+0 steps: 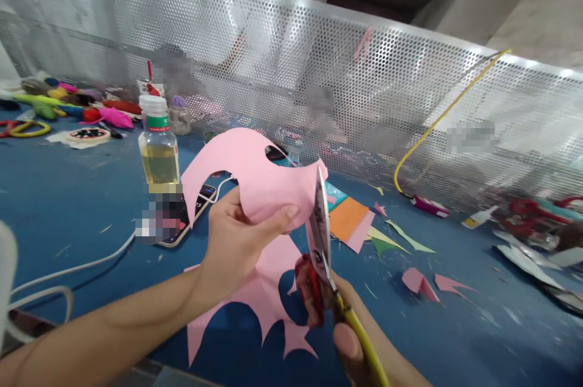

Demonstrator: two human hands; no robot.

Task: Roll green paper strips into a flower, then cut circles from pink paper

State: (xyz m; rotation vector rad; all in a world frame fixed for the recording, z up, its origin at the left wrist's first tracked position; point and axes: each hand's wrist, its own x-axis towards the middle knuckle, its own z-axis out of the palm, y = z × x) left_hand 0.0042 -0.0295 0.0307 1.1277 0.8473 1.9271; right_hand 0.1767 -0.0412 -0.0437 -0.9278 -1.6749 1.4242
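My left hand point(246, 241) pinches a sheet of pink paper point(228, 153) between thumb and fingers, holding it up over the table. Rounded cut-outs mark the sheet's edges. In my right hand point(348, 344) is a pair of scissors point(321, 223) with red and yellow handles, pointing upward. Its blades meet the right edge of the pink paper; how far apart they are is hard to see. Below my hands lies a second piece of pink paper point(262, 296) with curved bites cut from it.
A bottle of yellowish liquid point(159, 153) and a phone point(191, 217) with a white cable stand left. Coloured paper point(348, 217) and pink scraps point(419, 284) lie right. A perforated metal panel point(282, 65) borders the back. More scissors point(30, 129) rest far left.
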